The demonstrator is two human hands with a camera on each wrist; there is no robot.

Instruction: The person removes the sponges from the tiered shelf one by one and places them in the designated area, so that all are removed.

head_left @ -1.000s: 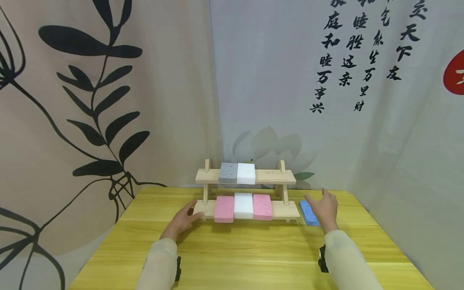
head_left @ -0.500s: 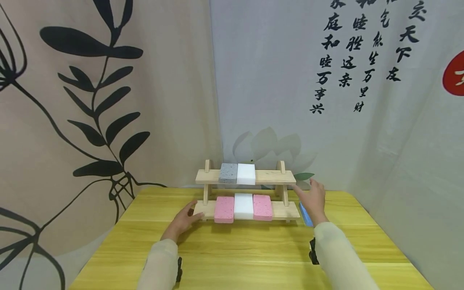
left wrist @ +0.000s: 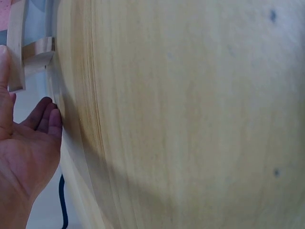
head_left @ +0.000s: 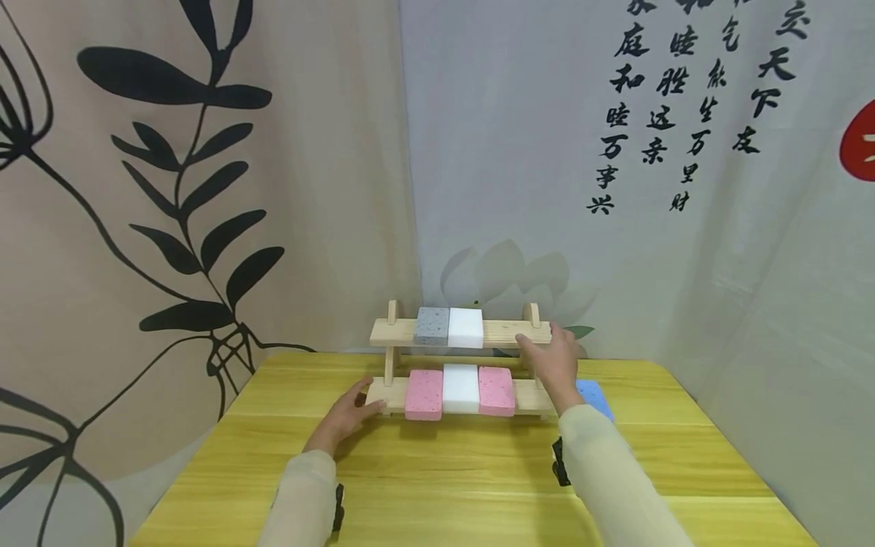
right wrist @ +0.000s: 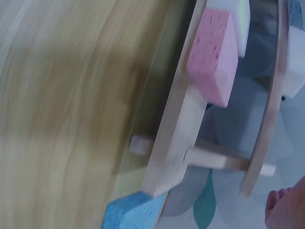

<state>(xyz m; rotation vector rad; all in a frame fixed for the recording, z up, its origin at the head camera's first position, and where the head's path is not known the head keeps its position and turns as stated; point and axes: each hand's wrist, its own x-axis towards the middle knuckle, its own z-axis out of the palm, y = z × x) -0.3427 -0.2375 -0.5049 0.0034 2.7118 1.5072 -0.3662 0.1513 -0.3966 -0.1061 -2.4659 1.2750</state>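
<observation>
A: Place type?
B: Tabletop set-up in a cloth-lined corner. Home, shop or office, can't tell.
A: Evidence?
B: Wood-grain table (head_left: 424, 486), far edge close to the hangings. Left cloth (head_left: 335, 190) carries a black leaf print (head_left: 146, 76). Right cloth (head_left: 506, 129), pale and creased, has columns of Chinese characters (head_left: 630, 42) and a red disc (head_left: 859, 144).
A: Furniture?
B: Table, plus small two-tier wooden rack (head_left: 502, 332) towards the far edge.
</observation>
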